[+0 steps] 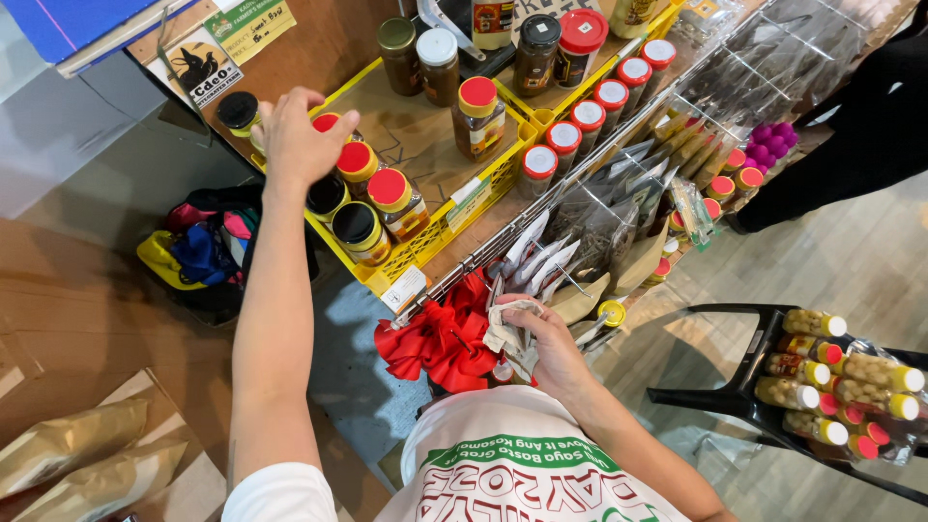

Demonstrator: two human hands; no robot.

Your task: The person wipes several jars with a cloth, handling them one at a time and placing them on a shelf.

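My left hand (302, 138) reaches up to the yellow shelf tray (440, 232) and closes over a red-lidded jar (327, 123) at its left end. Beside it stand more jars with red lids (389, 188) and black lids (358, 225). My right hand (543, 346) is low, near my chest, gripping a crumpled white cloth (507, 329) in front of a red ribbon bow (440, 338).
A wire rack (619, 184) holds paper pouches and a row of red-capped jars (565, 135). A black cart (744, 387) at right carries bottles with white and yellow caps. Bags lie on the floor at left (198, 253). Another person in black stands at upper right (870, 126).
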